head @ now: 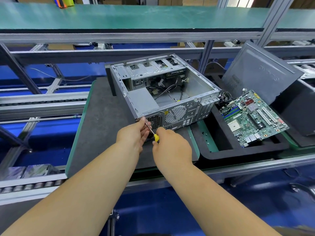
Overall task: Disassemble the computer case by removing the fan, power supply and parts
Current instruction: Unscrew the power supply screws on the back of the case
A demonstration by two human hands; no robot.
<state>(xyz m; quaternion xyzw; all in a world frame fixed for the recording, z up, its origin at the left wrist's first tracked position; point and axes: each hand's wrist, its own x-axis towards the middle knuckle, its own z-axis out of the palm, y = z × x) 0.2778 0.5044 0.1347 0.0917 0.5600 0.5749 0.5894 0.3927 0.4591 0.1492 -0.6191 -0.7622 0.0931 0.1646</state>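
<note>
An open grey computer case (201, 86) lies on its side on a dark mat (102, 120), rear panel toward me. The grey power supply (142, 100) sits in its near left corner, with loose cables behind it. My right hand (170, 145) grips the yellow handle of a screwdriver (154, 133). The shaft angles up-left to the case's rear lower left corner. My left hand (134, 133) pinches the shaft close to its tip, against the rear panel by the power supply's vent grille. The tip itself is hidden by my fingers.
A removed green motherboard (252, 116) rests on a black foam tray (221, 143) to the right. The case's side panel (260, 74) leans upright behind it. Aluminium conveyor rails (42, 99) run on the left, with a green shelf (119, 16) above.
</note>
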